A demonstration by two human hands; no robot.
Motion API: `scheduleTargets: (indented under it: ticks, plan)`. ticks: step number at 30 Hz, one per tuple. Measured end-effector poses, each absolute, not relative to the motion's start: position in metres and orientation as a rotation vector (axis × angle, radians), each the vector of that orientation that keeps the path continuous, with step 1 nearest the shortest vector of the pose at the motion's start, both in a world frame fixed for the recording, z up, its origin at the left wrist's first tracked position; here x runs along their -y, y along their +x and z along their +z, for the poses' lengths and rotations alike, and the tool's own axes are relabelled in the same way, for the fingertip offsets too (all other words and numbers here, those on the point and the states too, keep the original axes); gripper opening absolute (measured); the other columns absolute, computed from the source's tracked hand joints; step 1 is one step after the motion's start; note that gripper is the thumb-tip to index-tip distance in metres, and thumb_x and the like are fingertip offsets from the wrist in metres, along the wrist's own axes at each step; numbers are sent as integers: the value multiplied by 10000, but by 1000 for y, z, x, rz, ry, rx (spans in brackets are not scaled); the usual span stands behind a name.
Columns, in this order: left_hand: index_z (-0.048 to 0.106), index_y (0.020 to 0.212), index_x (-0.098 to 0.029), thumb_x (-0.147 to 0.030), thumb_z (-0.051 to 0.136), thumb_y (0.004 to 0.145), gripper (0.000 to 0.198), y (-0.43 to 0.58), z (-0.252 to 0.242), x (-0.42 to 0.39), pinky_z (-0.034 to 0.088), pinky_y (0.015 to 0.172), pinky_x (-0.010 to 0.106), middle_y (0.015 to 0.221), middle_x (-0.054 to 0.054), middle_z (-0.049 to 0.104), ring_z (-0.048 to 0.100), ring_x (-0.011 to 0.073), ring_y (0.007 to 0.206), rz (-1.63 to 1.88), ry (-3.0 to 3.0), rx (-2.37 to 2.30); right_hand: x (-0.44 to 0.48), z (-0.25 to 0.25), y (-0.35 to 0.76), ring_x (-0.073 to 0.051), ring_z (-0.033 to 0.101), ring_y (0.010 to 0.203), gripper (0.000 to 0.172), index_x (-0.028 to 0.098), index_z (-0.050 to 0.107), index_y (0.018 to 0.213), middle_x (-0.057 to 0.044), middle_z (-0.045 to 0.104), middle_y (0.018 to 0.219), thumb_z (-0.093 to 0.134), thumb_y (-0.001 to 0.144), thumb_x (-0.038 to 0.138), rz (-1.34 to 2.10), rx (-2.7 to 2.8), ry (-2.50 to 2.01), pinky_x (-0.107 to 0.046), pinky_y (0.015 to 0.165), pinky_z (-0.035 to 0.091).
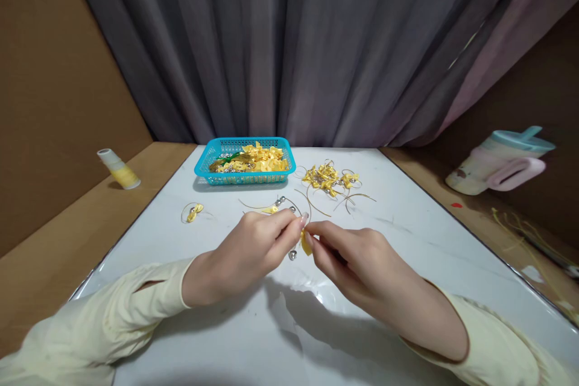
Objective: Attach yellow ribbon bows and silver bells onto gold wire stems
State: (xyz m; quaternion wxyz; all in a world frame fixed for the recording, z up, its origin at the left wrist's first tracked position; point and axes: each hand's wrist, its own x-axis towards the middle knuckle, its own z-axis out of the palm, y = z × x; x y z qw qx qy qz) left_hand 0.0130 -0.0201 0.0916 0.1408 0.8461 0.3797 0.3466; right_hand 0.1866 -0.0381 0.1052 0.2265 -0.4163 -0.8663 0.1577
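Yellow ribbon (307, 246): at the fingertips, between both hands
Right hand (362, 259): thumb and forefinger clamped on the ribbon
Left hand (251, 247): fingers together, grip hidden
Silver bead (293, 256): just beside the ribbon
Basket (244, 180): farther off, on the surface (434, 265)

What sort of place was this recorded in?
Probably a small craft workstation: a white table bears a blue basket of yellow pieces and a heap of wired ones, with a grey curtain hanging behind.
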Motion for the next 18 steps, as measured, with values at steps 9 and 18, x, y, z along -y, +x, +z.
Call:
scheduleTargets:
  ticks: [9,18]
  plan:
    - [338,577,-174,-184,374,911,336,13,96,21,270,425,192,441,-82,344,332,47,392,987,2340,-1142,36,111,193,-73,367,391,172,149,539,857,48,472,501,373,905,159,311,2323,-1064,-186,411,279]
    - [352,590,-172,-180,375,911,321,12,95,22,278,434,192,464,-80,345,329,48,403,966,2327,-1076,37,122,198,-83,417,448,197,162,565,915,21,552,585,369,928,185,438,2385,-1093,-193,461,326]
